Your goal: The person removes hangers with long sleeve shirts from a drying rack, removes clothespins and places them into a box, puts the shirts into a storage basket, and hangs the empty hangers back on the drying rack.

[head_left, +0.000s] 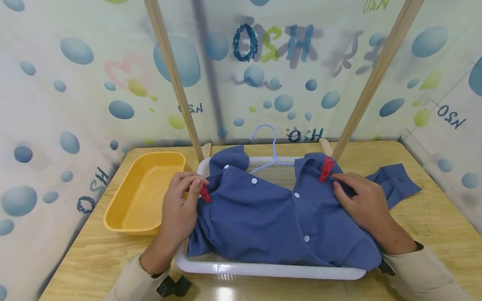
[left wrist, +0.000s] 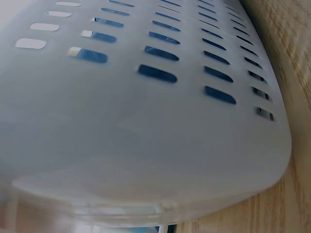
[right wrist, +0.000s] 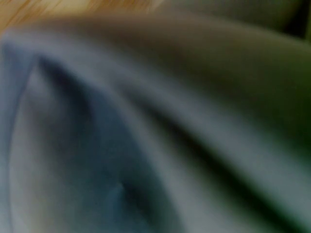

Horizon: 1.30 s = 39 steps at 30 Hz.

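Btwn both hands [head_left: 180,209] [head_left: 363,202] lies most of blue shirt [head_left: 260,217]

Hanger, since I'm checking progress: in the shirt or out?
Apparently in: both ends of the hanger disappear under the shirt at its neck, with the hook outside.

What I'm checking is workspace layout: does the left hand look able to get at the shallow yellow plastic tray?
Probably yes: the left hand is beside the tray, whose open top faces up, and nothing shows between them. It appears to pinch a red plastic clothespin, which might need releasing first.
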Motion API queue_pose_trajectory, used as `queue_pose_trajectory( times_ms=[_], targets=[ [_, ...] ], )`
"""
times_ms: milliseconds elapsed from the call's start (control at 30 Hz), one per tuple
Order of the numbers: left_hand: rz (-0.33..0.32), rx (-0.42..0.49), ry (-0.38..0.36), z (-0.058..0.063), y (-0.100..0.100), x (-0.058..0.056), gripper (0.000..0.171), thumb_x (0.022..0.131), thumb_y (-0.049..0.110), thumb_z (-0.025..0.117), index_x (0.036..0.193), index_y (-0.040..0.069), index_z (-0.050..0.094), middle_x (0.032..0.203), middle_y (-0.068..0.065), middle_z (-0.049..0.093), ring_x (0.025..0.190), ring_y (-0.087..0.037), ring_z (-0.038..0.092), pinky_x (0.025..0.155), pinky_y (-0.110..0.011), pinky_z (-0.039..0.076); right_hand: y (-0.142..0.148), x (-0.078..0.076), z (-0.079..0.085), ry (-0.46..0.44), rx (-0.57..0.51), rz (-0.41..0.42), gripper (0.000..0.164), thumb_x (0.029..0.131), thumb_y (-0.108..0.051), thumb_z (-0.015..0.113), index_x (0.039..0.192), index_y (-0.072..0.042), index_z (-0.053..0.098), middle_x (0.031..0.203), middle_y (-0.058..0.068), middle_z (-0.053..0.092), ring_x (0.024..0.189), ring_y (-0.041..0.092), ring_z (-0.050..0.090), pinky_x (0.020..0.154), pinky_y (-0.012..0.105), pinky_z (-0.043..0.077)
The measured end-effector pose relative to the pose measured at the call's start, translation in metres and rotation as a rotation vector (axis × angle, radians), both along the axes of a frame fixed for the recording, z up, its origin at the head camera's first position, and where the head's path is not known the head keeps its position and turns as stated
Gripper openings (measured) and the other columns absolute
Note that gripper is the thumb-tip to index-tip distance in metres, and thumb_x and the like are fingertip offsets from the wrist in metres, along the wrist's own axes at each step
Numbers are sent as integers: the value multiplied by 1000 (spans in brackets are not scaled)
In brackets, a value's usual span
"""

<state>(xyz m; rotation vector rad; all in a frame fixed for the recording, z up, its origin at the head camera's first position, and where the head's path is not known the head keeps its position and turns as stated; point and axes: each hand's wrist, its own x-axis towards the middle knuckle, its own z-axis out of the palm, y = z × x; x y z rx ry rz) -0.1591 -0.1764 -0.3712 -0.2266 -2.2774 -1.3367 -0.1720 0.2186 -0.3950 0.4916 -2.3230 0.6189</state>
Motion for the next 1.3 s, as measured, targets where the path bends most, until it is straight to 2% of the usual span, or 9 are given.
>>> queue_pose_trajectory(
  times_ms=[700,900,1300],
  targets=[
    [30,24,40,0,-1,1,19,101,16,58,92,8,74,105,-6,63,94,-7,52,76,-15,40,0,1,-1,-12,-12,-8,22,82,-2,72,104,-5,75,92,11,75,80,25,69,73,26,46],
    [33,25,37,0,-1,1,19,101,16,58,92,8,74,105,-7,63,94,-7,52,77,-14,40,0,1,-1,-13,-5,-13,22,82,-3,72,104,-5,75,92,12,75,81,26,70,72,30,46],
    [34,38,40,1,-1,0,20,101,16,58,92,8,74,105,-7,63,96,-7,52,79,-15,39,0,0,2,-2,0,-2,22,82,-3,71,103,-5,75,91,12,74,79,26,69,71,29,46]
  ],
)
